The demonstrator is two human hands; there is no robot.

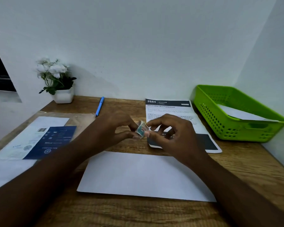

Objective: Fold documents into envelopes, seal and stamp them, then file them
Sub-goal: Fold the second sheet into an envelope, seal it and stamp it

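Observation:
A small teal postage stamp (142, 129) is held above the wooden desk, between both hands. My left hand (116, 126) pinches its left edge with thumb and fingers. My right hand (169, 133) pinches its right edge the same way. Below the hands a white envelope (138, 176) lies flat on the desk. A printed document (169, 108) headed "2684" lies behind my right hand, partly covered by it. A green plastic basket (236, 130) at the right holds a white envelope (241, 114).
A clear plastic packet with a blue and white card (47, 138) lies at the left. A blue pen (100, 106) lies near the back wall. A white pot of white flowers (62, 95) stands at the back left. Walls close the back and right.

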